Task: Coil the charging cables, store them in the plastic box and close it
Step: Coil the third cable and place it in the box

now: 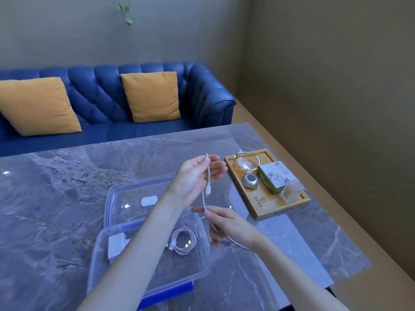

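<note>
A white charging cable (208, 176) hangs in a loop over my left hand (197, 176), which is raised palm-up with straight fingers; its thumb presses the cable to the palm. The plug end dangles below the palm. My right hand (226, 223) pinches the same cable lower down, and the rest trails onto the table behind it. Beneath my left forearm stands the clear plastic box (197, 269) with blue clips. Inside it lie a coiled white cable (183, 241) and a white charger block (116, 244). The clear lid (116, 194) lies flat on the table behind the box.
A wooden tray (267, 212) at the right holds a glass ashtray (246, 163), a small silver object, a green-and-white carton and a clear toothpick box. The grey marble table (67, 198) ends near a blue sofa (139, 97) with orange cushions.
</note>
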Demonstrator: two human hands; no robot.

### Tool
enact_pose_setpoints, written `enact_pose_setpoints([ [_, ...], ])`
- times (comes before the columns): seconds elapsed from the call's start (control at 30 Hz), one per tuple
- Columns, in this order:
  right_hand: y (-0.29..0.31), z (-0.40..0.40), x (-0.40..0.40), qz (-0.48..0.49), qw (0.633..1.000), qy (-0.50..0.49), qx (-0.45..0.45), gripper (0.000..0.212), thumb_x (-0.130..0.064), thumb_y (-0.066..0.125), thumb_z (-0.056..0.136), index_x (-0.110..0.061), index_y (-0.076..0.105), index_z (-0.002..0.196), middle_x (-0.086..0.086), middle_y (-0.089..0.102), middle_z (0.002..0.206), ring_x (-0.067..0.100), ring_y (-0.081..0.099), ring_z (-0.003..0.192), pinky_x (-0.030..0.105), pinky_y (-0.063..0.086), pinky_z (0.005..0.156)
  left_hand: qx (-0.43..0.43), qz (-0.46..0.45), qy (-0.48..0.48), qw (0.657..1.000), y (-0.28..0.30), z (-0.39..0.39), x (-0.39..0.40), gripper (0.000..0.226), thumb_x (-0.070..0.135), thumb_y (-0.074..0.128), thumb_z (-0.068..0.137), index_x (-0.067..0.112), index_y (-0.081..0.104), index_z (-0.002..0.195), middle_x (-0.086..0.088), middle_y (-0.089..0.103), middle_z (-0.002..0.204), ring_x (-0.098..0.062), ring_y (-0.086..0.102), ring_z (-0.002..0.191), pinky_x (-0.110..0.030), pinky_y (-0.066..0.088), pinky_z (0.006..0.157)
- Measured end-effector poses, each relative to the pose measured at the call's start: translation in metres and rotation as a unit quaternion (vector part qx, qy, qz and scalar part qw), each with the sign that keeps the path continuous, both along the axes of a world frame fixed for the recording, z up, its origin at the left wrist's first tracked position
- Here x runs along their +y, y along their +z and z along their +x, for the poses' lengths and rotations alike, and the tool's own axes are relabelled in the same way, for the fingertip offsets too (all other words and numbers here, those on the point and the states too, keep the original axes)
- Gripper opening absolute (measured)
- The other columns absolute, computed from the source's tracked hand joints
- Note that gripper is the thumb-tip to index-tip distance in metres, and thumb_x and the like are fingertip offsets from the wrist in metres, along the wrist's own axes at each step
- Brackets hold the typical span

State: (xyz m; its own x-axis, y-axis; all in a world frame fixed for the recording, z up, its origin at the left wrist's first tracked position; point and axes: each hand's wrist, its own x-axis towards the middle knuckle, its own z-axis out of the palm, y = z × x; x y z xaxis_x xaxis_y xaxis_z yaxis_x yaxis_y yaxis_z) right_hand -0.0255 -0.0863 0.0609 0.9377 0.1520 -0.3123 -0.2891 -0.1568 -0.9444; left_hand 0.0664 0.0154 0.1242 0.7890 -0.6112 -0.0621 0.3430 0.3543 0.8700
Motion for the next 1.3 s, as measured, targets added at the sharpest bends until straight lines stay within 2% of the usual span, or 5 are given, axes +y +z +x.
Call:
enact_pose_setpoints([
  [0.3,0.057,0.004,-0.006,-0.314,0.933,0.05,-0.166,0.021,-0.022,0.051,0.091,-0.01,0.066,0.099,0.003,0.05,0.063,0.006,0.035,0.048,0.016,0.032,0.049,-0.159,0.196,-0.008,0.968,-0.023,0.013,0.007,0.028,0.003,0.031,0.098,0.006,0.054,0.083,-0.002,0.067,0.07,-0.001,0.066,0.059,-0.015,0.054,0.065],
  [0.47,0.088,0.02,-0.024,-0.299,0.916,-0.043,-0.263,0.011,-0.013,0.061,0.085,-0.01,0.07,0.078,-0.012,0.054,0.055,0.003,0.045,0.053,0.015,0.034,0.054,-0.17,0.242,-0.078,0.952,-0.021,-0.007,0.015,0.026,0.004,0.036,0.097,0.006,0.055,0.079,0.007,0.057,0.047,-0.001,0.052,0.041,-0.013,0.045,0.05],
  [0.7,0.082,0.028,-0.034,-0.165,0.924,-0.177,-0.297,0.005,-0.008,0.072,0.076,-0.004,0.072,0.078,-0.018,0.057,0.046,0.001,0.048,0.046,0.006,0.033,0.049,0.038,0.055,-0.143,0.987,-0.011,-0.025,0.027,0.043,0.032,0.031,0.094,0.003,0.06,0.081,0.007,0.036,0.043,-0.006,0.028,0.037,-0.017,0.025,0.041],
  [0.93,0.036,0.024,-0.015,0.055,0.964,-0.209,-0.157,0.02,-0.014,0.053,0.092,-0.019,0.07,0.101,-0.007,0.039,0.048,0.007,0.03,0.041,0.013,0.023,0.036,0.051,-0.115,-0.12,0.985,0.008,-0.023,0.036,0.034,0.022,0.041,0.087,0.007,0.069,0.075,0.01,0.039,0.043,-0.002,0.033,0.036,-0.014,0.032,0.037],
  [1.3,0.031,0.002,0.017,-0.112,0.989,0.098,0.02,0.028,-0.031,0.036,0.098,-0.046,0.055,0.113,-0.012,0.028,0.045,0.008,0.024,0.039,0.019,0.024,0.034,0.027,-0.043,0.025,0.998,-0.008,0.005,0.035,0.027,0.012,0.032,0.098,0.006,0.05,0.08,0.008,0.05,0.049,-0.003,0.038,0.041,-0.014,0.035,0.043],
])
